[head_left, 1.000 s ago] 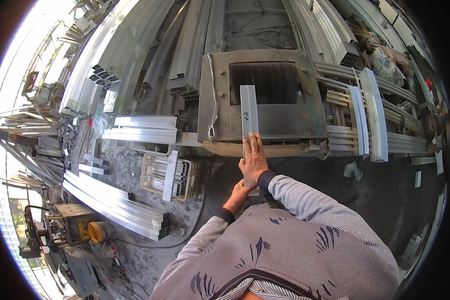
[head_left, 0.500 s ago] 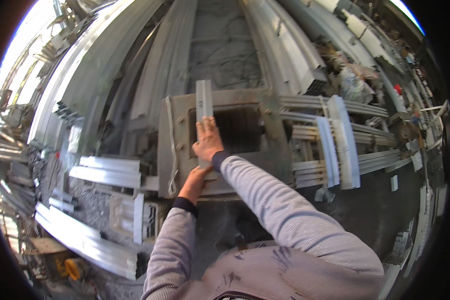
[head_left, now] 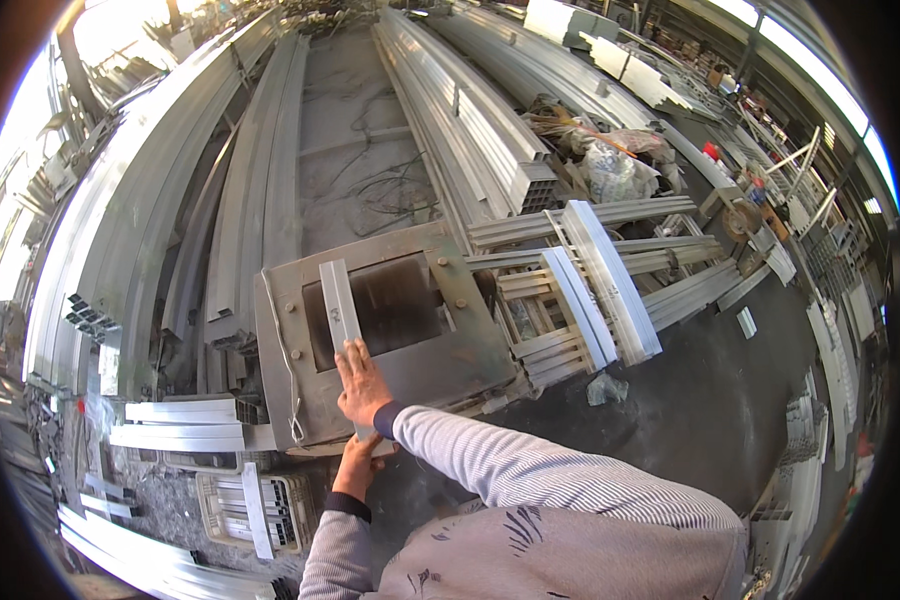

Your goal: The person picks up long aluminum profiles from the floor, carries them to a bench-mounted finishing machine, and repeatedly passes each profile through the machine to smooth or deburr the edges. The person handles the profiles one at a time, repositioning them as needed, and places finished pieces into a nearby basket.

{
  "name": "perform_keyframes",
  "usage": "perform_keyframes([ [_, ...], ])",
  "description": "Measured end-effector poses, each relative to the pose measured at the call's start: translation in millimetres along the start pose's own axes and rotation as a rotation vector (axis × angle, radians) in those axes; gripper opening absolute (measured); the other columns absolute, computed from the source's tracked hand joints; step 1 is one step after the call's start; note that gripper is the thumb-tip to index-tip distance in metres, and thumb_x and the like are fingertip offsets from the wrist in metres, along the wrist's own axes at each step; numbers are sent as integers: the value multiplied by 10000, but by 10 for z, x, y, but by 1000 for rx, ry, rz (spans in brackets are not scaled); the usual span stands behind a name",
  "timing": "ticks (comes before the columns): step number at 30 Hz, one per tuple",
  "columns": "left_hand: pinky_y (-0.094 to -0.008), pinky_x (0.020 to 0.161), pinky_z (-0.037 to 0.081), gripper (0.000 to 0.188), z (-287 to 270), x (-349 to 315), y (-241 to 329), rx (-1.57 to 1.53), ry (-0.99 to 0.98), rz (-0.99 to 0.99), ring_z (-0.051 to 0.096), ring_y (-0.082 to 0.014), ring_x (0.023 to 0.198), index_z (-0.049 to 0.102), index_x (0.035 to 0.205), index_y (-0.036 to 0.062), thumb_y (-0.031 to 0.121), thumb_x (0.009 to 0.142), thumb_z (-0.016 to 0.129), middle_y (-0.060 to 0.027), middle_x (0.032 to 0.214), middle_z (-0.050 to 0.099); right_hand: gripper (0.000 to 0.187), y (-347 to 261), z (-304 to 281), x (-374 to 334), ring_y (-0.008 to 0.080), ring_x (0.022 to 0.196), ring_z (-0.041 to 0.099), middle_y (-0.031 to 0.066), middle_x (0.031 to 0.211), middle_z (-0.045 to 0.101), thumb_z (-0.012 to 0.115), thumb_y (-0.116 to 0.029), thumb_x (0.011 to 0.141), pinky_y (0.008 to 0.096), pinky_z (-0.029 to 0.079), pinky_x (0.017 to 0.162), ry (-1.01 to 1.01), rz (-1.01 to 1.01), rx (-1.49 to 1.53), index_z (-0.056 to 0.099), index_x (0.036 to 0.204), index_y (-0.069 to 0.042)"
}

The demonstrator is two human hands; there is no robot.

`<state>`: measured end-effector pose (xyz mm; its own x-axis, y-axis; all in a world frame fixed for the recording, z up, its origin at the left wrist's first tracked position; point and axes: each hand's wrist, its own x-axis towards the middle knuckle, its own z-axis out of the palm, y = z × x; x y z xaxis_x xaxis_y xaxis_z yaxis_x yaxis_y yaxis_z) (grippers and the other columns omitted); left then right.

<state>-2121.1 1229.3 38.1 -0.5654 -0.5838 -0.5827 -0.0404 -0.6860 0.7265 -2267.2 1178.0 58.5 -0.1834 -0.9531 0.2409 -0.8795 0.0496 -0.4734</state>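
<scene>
A short silvery metal profile (head_left: 338,305) with a ridge along its length lies over the metal bench (head_left: 300,395), across the left part of its dark rectangular opening. My right hand (head_left: 363,385) holds the profile around its middle, fingers extended along its top face. Just below, my left hand (head_left: 358,466) is closed on the profile's near end, at the bench's front edge. The left fingers are partly hidden beneath the profile.
Long metal profiles (head_left: 140,215) lie in stacks beyond the bench on both sides. Shorter pieces (head_left: 610,285) rest on a rack to the right. A plastic crate (head_left: 210,505) with cut pieces sits at lower left. A thin cord (head_left: 282,350) hangs along the bench's left side.
The profile has slid toward me with both hands; its far end no longer reaches past the bench's far edge. My view has swung, so the bench appears lower and farther left.
</scene>
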Motion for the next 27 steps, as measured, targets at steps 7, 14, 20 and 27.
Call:
perform_keyframes([
  [7, -217, 484, 405, 310, -6, -752, -409, 7, 17, 19, 702, -115, 751, 644, 1184, 84, 324, 998, 702, -44, 931, 757, 777, -379, 30, -693, 456, 1585, 156, 264, 1667, 265, 637, -194, 863, 484, 230, 1293, -99, 16, -56, 393, 1563, 40],
  [14, -225, 499, 417, 321, -68, -1186, -734, 134, 65, 20, 622, -106, 613, 630, 1166, 55, 321, 1002, 705, -66, 893, 749, 797, -636, -31, -1175, 448, 1597, 120, 258, 1679, 216, 668, -152, 839, 438, 343, 1256, -138, 63, 123, 377, 1559, 26],
  [20, -297, 682, 519, 373, -227, -1442, -836, -77, -74, 47, 680, -160, 861, 632, 1223, 47, 323, 986, 711, -71, 1086, 733, 822, -699, -91, -1281, 454, 1587, 144, 261, 1664, 240, 678, -131, 811, 476, 287, 1277, -73, 65, 283, 377, 1562, 15],
  [27, -538, 1035, 515, 513, -103, -1491, -633, -534, 26, -91, 670, -318, 1096, 632, 1257, 51, 392, 893, 746, -120, 1127, 700, 910, -531, -21, -1178, 441, 1557, 254, 265, 1653, 293, 693, -182, 837, 467, 208, 1291, 16, 81, 931, 280, 1640, -68],
])
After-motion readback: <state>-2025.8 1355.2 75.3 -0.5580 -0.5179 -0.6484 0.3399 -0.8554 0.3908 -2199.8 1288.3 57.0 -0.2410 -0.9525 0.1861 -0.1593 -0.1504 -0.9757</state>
